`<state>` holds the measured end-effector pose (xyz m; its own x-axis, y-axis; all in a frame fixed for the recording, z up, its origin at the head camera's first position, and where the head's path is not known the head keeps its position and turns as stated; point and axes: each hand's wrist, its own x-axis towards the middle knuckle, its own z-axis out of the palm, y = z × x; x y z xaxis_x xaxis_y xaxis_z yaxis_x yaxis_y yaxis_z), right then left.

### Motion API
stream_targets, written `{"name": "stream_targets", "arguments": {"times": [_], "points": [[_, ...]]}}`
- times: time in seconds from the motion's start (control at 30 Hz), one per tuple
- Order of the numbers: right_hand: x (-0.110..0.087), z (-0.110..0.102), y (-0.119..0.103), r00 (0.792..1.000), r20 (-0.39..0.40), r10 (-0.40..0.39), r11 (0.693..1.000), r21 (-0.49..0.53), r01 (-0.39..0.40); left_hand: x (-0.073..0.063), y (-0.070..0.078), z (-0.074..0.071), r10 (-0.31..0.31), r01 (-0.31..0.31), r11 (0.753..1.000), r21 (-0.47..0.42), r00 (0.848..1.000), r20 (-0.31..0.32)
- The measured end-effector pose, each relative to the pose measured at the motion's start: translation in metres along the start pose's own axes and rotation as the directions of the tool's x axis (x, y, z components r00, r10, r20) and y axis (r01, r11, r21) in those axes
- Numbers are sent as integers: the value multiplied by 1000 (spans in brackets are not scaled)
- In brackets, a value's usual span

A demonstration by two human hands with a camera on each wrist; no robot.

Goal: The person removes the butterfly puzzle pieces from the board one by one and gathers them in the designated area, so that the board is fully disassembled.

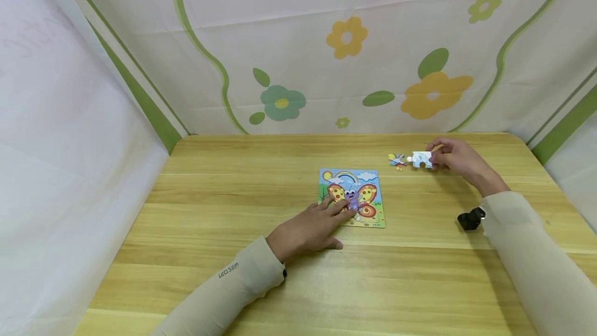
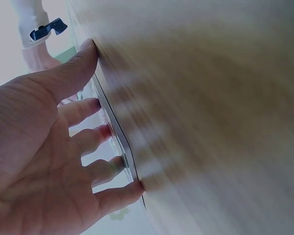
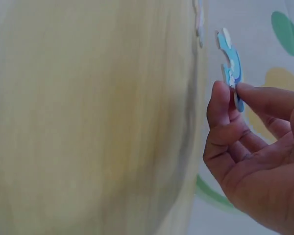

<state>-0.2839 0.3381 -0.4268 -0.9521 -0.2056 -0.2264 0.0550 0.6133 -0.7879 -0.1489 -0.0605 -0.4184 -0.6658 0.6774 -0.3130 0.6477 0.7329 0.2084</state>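
Observation:
A square butterfly puzzle board [image 1: 373,185] lies on the wooden table, showing a sun, a rainbow and a purple-bodied butterfly. Fingers spread, my left hand [image 1: 310,227] rests on its lower left part and hides some of the picture. In the left wrist view the fingertips of the left hand [image 2: 54,147] touch the board's edge [image 2: 120,132]. Off to the right, my right hand [image 1: 459,162] pinches a light blue and white puzzle piece [image 1: 422,159] between thumb and fingers. The right wrist view shows this piece [image 3: 231,63] held up off the table by the right hand [image 3: 259,147].
Left of the held piece, a colourful puzzle piece [image 1: 398,161] lies on the table [image 1: 224,196]. A black wrist device [image 1: 471,219] sits at the right cuff. Behind the table hangs a white cloth [image 1: 298,40] with printed flowers.

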Motion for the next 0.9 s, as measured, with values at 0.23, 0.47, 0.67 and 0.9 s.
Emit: {"name": "stream_targets", "arguments": {"times": [0.23,0.47,0.67,0.9], "points": [[1,-2,7,999,-17,34,999,-15,-35,-1,1,0,-6,6,1000,-15,1000,0],[5,-5,8,996,-36,76,996,-43,-78,-1,1,0,-3,3,1000,-16,1000,1],[9,-5,10,996,-59,68,992,-103,-74,-1,1,1,-3,3,1000,-22,1000,4],[10,-3,11,994,-78,77,986,-141,-87,-1,1,2,-6,7,1000,-29,1000,6]]}}
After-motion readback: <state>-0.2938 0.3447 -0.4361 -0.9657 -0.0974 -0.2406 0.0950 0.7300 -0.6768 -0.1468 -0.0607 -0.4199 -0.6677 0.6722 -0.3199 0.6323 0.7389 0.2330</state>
